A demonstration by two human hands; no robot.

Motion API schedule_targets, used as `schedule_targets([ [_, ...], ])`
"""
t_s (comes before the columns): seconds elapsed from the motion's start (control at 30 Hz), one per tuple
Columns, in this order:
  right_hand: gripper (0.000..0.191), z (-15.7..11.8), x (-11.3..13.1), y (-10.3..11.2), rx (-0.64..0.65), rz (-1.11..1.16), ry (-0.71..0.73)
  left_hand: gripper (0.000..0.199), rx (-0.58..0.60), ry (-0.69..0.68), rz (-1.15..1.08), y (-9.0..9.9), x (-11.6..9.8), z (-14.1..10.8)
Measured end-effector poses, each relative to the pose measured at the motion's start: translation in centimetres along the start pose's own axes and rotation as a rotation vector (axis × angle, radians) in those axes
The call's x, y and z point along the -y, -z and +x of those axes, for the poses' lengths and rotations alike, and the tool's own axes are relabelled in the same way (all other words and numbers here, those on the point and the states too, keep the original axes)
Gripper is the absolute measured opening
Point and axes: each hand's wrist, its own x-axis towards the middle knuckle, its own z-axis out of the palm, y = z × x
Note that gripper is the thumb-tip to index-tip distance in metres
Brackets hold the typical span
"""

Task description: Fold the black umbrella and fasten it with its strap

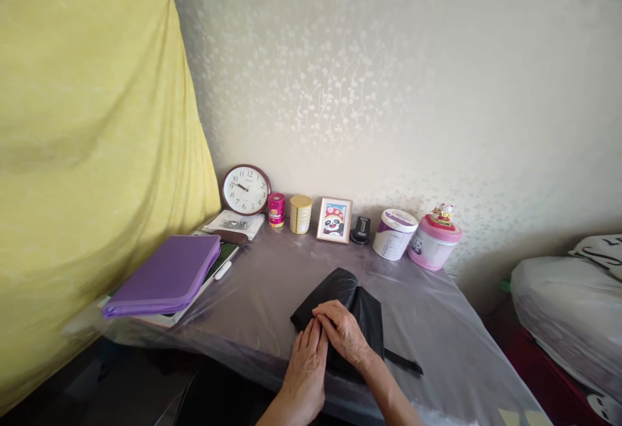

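A folded black piece of thin fabric (370, 316) with a narrow strap lies at the front of the table; whether it is a bag or a cover I cannot tell. My left hand (307, 358) is on its lower left part, fingers close together and bent over the cloth. From the right, my right hand (343, 332) reaches across with curled fingers pressed on the fabric, its fingertips against those of my left hand. Both thumbs are mostly hidden. The strap (403, 361) trails out to the right of my right wrist.
A purple zip folder (165, 273) lies on papers at left. Along the wall stand a clock (246, 190), a pink can (276, 210), a yellow can (300, 214), a panda picture frame (334, 220), a black device (360, 230), a white tub (394, 235) and a pink-lidded tub (434, 244).
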Motion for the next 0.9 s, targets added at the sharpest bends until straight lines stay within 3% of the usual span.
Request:
schedule_targets([
  [0.13,0.027,-0.2,-1.5,0.0,0.003,-0.150,0.111,0.093,-0.002,0.037,-0.009,-0.6,0.0,0.2],
  [0.33,0.030,2.4,-4.9,0.3,0.030,-0.298,0.051,0.102,0.059,0.105,-0.080,0.2,-0.5,0.2],
  [0.5,0.033,4.7,-7.2,0.9,0.017,-0.351,-0.076,0.103,0.108,0.171,-0.156,0.7,-0.7,0.2],
  [0.7,0.028,6.5,-9.0,1.7,0.026,-0.334,-0.296,0.102,0.047,0.143,-0.203,-0.8,0.0,0.6],
  [0.9,0.034,5.0,-10.2,3.8,-0.139,-0.390,-0.541,0.099,0.003,0.133,-0.183,-1.1,0.1,0.4],
])
